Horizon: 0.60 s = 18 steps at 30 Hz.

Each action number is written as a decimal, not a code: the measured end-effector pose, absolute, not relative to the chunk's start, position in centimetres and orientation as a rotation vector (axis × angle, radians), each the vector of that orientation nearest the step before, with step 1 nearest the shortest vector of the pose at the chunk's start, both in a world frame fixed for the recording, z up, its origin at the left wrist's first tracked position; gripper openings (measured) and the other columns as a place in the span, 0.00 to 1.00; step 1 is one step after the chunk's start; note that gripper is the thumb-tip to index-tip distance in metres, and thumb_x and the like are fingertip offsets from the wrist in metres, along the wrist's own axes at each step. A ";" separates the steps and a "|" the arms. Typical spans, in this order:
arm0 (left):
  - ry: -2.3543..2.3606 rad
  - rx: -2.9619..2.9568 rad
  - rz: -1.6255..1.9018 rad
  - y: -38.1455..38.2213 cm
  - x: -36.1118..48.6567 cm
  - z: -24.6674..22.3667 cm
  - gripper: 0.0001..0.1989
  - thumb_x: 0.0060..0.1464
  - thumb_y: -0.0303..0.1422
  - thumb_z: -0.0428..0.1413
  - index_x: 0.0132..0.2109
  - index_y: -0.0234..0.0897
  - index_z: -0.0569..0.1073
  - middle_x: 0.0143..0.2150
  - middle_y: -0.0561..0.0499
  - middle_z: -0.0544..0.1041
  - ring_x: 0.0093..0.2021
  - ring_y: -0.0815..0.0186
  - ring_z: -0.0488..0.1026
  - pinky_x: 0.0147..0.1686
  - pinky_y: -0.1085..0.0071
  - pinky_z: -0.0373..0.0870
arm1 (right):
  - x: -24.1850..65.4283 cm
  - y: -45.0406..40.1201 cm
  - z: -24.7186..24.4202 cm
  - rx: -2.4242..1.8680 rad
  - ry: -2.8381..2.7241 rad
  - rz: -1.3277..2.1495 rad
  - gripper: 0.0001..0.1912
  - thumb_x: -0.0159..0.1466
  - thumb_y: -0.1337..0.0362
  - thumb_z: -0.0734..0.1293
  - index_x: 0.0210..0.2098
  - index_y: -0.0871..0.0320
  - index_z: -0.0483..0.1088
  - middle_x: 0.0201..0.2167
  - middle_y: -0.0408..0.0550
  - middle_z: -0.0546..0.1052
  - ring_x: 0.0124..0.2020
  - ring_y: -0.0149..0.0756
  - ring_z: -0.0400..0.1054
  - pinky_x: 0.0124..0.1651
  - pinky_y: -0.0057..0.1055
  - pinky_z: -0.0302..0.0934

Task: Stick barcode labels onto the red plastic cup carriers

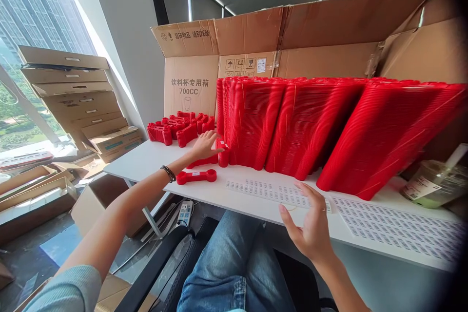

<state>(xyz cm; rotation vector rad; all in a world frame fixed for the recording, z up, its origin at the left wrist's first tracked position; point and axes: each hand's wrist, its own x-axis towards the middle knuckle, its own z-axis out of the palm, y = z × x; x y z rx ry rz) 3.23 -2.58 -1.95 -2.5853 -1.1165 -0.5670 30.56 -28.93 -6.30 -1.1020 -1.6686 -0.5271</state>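
My left hand (205, 146) reaches over the white table (237, 198), its fingertips at a short stack of red pieces (224, 155) beside the tall red stacks (252, 122). Its fingers look spread, and the far ones are partly hidden. A single red bone-shaped piece (196, 177) with a small white label lies flat near the table's front edge. My right hand (309, 219) hovers at the front edge with thumb and fingers apart and nothing between them. Behind it lies a sheet of small printed labels (270, 192); a larger label sheet (398, 229) is farther right.
Smaller red bundles (179, 126) sit at the table's back left. An open cardboard box (190, 70) stands behind the stacks. A plastic cup (426, 187) lies at the far right. Flat cartons (69, 92) and a power strip (185, 212) are at the left and below.
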 end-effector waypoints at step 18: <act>-1.520 -2.670 -0.481 -4.3 6.3 -1.9 0.23 0.51 0.39 0.60 0.54 0.40 0.69 0.44 0.44 0.78 0.43 0.53 0.76 0.39 0.64 0.69 | 30.5 -28.2 -6.9 -1.112 -1.772 -0.512 0.30 0.66 0.62 0.65 0.65 0.58 0.54 0.52 0.59 0.69 0.53 0.51 0.66 0.51 0.51 0.67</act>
